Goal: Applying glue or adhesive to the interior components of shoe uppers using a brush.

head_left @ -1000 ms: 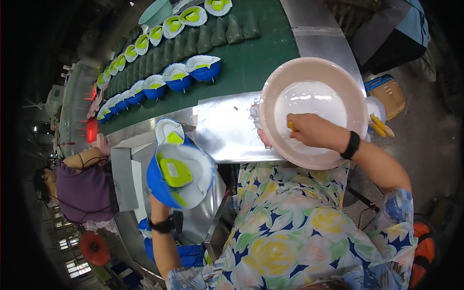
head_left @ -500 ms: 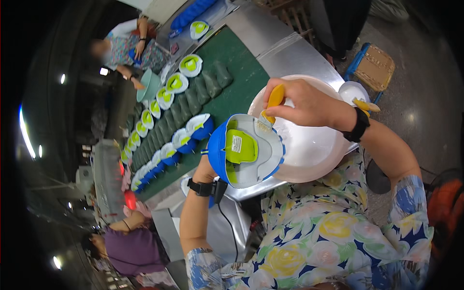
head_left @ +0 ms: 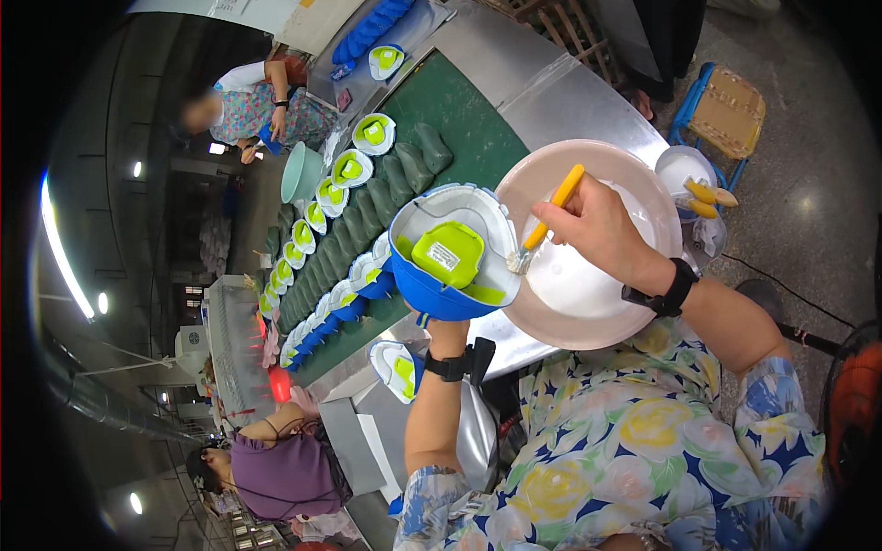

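My left hand (head_left: pixel 447 336) holds a blue shoe upper (head_left: pixel 439 300) from below, its fingers mostly hidden behind it. The upper's pale lining faces up, with a lime-green piece (head_left: pixel 450 253) bearing a white label inside. In my right hand (head_left: pixel 602 225) is a brush with a yellow handle (head_left: pixel 557 206), pinched between thumb and fingers. Its whitish bristles are at the upper's right edge; whether they touch it I cannot tell. Beneath my right hand stands a wide pale-pink basin (head_left: pixel 551 328) with white liquid (head_left: pixel 588 285) in it.
A green conveyor (head_left: pixel 478 129) carries rows of dark foot-shaped lasts (head_left: pixel 395 174) and more uppers (head_left: pixel 374 134). Another upper (head_left: pixel 393 370) lies left of my wrist. Right of the basin is a white tub (head_left: pixel 684 165) with yellow-handled brushes. Two co-workers (head_left: pixel 280 468) are at the left.
The upper has turned in my left hand, its blue side now toward me. My right hand has tilted the brush, bristles lower along the edge. The whole view has shifted a little.
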Demonstrator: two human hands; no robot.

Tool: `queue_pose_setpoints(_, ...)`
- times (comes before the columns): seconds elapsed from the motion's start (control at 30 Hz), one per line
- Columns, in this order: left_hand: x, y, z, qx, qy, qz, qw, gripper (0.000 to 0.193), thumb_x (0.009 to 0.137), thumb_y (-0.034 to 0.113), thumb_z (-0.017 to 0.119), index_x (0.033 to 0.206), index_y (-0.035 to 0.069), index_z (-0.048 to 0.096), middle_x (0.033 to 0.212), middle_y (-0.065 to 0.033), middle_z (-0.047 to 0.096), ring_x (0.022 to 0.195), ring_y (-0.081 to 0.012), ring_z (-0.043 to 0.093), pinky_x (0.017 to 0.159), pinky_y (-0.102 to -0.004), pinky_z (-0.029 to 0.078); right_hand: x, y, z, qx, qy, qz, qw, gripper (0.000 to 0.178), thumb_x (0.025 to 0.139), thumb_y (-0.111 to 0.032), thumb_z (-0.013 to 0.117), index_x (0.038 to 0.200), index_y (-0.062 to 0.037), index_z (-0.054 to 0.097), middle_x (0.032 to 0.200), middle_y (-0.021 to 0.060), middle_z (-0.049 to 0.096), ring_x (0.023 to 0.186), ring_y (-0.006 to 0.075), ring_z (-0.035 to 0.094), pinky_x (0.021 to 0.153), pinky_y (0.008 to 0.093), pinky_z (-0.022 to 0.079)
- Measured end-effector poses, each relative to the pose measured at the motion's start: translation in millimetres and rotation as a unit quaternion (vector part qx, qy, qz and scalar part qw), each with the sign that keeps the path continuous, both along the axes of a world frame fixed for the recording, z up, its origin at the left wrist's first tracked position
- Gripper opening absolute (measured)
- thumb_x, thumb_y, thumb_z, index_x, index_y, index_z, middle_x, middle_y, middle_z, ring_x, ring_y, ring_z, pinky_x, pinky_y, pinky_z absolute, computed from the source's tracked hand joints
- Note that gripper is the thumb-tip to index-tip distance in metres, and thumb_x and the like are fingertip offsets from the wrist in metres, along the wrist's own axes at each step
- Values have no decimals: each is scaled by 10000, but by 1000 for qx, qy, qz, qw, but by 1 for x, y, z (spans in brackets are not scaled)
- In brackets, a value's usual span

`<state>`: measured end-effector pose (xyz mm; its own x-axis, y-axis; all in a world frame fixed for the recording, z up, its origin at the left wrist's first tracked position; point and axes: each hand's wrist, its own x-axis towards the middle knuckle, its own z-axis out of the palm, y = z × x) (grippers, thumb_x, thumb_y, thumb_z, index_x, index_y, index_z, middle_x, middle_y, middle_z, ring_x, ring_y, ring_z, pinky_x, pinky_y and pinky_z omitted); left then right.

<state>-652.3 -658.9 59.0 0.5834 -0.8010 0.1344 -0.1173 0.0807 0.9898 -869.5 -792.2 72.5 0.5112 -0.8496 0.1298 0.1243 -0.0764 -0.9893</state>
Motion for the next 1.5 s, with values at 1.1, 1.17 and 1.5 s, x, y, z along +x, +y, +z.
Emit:
queue_pose_setpoints(1.1, 19, 37, -11, 36, 400, -253, 880, 459, 991, 325, 509, 1356, 47, 485, 1292, -145, 589, 1137, -259, 609, 955, -422, 528, -12, -12, 36, -321, 25, 187, 928, 159, 839, -106, 680, 956, -56, 585, 891, 161, 659, 854, 334, 652, 735, 371, 507)
queue_pose_setpoints(1.17, 20, 41, -10, 36, 403, -245, 881, 458, 990, 326, 509, 1352, 44, 489, 1285, -145, 594, 1129, -258, 614, 951, -420, 531, -18, -11, 41, -224, 58, 214, 949, 146, 843, -123, 669, 935, -54, 580, 870, 159, 671, 854, 321, 658, 728, 362, 501)
queue_pose_setpoints(1.5, 0, 35, 2, 19, 305, -198, 931, 445, 981, 345, 524, 1296, 31, 531, 1197, -134, 640, 1042, -245, 657, 890, -395, 560, -7, -1, 40, -408, -48, 148, 900, 135, 853, -119, 657, 921, -55, 559, 861, 137, 620, 814, 335, 614, 720, 398, 487)
